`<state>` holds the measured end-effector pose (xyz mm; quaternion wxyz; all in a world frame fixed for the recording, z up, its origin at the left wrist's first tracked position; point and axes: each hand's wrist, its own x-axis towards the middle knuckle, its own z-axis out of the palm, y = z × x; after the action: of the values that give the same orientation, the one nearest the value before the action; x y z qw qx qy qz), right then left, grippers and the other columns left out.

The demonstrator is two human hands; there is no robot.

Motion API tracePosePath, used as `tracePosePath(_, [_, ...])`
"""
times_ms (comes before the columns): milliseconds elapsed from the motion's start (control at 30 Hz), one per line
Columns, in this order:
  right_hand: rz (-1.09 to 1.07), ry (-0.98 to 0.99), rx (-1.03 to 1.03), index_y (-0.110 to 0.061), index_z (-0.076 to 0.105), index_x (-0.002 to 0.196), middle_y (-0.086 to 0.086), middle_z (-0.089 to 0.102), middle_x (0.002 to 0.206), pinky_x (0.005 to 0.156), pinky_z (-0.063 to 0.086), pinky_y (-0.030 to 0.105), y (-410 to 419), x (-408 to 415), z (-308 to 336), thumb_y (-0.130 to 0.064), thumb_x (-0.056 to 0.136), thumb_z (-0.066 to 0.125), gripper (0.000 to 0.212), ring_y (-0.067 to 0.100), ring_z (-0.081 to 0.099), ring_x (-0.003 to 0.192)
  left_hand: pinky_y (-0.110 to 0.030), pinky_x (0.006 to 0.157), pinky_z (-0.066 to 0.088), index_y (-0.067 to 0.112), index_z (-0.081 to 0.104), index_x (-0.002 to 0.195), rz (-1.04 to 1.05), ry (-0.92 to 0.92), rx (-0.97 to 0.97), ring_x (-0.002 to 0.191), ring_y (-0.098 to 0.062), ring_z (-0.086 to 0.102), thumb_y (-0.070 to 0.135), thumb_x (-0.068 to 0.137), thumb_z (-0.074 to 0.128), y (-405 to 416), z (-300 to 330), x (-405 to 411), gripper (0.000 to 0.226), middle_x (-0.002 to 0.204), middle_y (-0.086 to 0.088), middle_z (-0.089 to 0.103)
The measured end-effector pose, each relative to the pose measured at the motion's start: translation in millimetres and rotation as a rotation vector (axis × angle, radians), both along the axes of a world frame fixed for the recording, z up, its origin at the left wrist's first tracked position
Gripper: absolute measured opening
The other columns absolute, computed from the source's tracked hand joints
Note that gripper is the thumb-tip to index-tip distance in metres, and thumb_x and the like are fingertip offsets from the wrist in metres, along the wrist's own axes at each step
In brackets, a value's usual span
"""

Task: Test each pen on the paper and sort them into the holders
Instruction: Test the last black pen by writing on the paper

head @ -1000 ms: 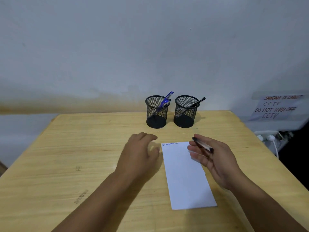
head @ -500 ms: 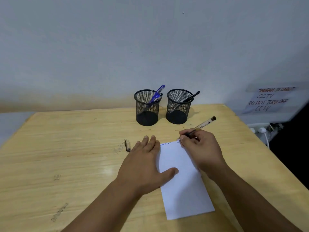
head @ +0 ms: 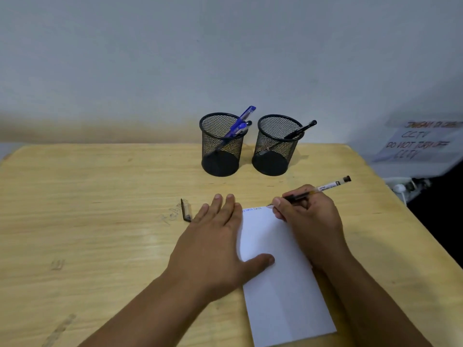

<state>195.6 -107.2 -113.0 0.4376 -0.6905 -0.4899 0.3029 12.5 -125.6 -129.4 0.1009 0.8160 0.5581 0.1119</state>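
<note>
A white sheet of paper [head: 283,284] lies on the wooden table [head: 87,221], with small scribbles along its top edge. My left hand [head: 213,246] lies flat on the paper's left edge, fingers spread, thumb on the sheet. My right hand [head: 308,221] grips a clear pen with a black end [head: 330,184], its tip at the paper's top right corner. Two black mesh holders stand at the back: the left holder [head: 221,146] has blue pens [head: 241,121], the right holder [head: 275,146] has a black pen [head: 302,128].
A pen cap [head: 186,209] lies on the table left of my left hand. A paper sign with handwriting [head: 421,141] hangs at the right, with a power socket and cable [head: 406,186] beyond the table's right edge. A pale wall stands behind.
My right hand turned the pen into a writing grip and brought its tip down to the paper's top edge. My left hand flattened onto the paper's left side, uncovering the cap.
</note>
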Motion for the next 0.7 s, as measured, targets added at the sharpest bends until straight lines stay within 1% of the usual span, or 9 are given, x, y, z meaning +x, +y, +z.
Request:
tracePosePath(67, [0.014,-0.004,-0.033,-0.019,0.068,0.086,0.000,0.074,0.080,0.077,0.058,0.036,4,2,1,-0.031,0.086,0.070,0.012,0.019,0.070,0.083,-0.030,0.120,-0.008,0.025,-0.003,0.156,-0.005,-0.009,-0.001,0.148,-0.009,-0.016,0.087,0.076,0.029,-1,-1,-1,0.107,0.163,0.008,-0.013])
tracePosePath(167, [0.002,-0.004,-0.013,-0.016,0.069,0.083,0.000,0.074,0.073,0.075,0.058,0.036,5,1,0,-0.030,0.085,0.071,0.014,0.017,0.070,0.077,-0.029,0.120,-0.008,0.024,-0.002,0.156,-0.006,-0.018,0.005,0.148,-0.009,-0.016,0.087,0.076,0.030,-1,-1,-2,0.107,0.163,0.008,-0.012])
tracePosePath(233, [-0.009,-0.039,0.011,-0.018,0.068,0.083,-0.001,0.073,0.073,0.072,0.057,0.031,3,-1,-2,-0.030,0.085,0.072,0.013,0.015,0.070,0.075,-0.029,0.120,-0.008,0.024,-0.002,0.156,-0.008,-0.017,0.007,0.148,-0.009,-0.017,0.087,0.076,0.029,-1,0,-1,0.107,0.163,0.008,-0.013])
tracePosePath(333, [-0.001,-0.098,0.048,-0.023,0.066,0.081,-0.003,0.072,0.075,0.065,0.051,0.021,2,-3,-4,-0.030,0.084,0.072,0.010,0.009,0.068,0.073,-0.028,0.118,-0.010,0.024,-0.003,0.156,-0.012,-0.017,0.009,0.148,-0.008,-0.017,0.087,0.076,0.029,-1,0,-2,0.106,0.163,0.008,-0.013])
tracePosePath(433, [0.005,-0.123,0.066,-0.023,0.065,0.082,-0.006,0.071,0.074,0.061,0.046,0.014,1,-2,-5,-0.031,0.084,0.072,0.010,0.003,0.066,0.070,-0.027,0.116,-0.011,0.025,-0.003,0.156,-0.008,-0.020,0.015,0.148,-0.008,-0.017,0.088,0.075,0.027,-2,0,-1,0.107,0.163,0.008,-0.014])
tracePosePath(533, [0.004,-0.153,0.075,-0.023,0.066,0.082,-0.008,0.071,0.072,0.059,0.045,0.012,3,-1,-7,-0.033,0.084,0.071,0.011,-0.001,0.065,0.069,-0.028,0.117,-0.009,0.024,-0.002,0.156,-0.014,-0.019,0.030,0.149,-0.009,-0.015,0.088,0.073,0.024,0,-2,-2,0.108,0.163,0.007,-0.012])
tracePosePath(633, [-0.002,-0.191,0.078,-0.022,0.067,0.083,-0.010,0.069,0.072,0.058,0.045,0.012,3,0,-9,-0.035,0.084,0.070,0.014,-0.002,0.064,0.070,-0.028,0.118,-0.008,0.024,-0.003,0.155,-0.015,-0.017,0.029,0.148,-0.009,-0.016,0.089,0.072,0.022,-1,-3,-2,0.109,0.163,0.007,-0.012])
tracePosePath(700, [-0.001,-0.203,0.076,-0.021,0.067,0.083,-0.010,0.069,0.072,0.056,0.043,0.008,3,-1,-9,-0.036,0.084,0.070,0.015,-0.003,0.063,0.071,-0.027,0.117,-0.009,0.024,-0.003,0.155,-0.014,-0.025,0.028,0.148,-0.009,-0.016,0.088,0.072,0.023,-2,-2,-2,0.108,0.163,0.007,-0.013])
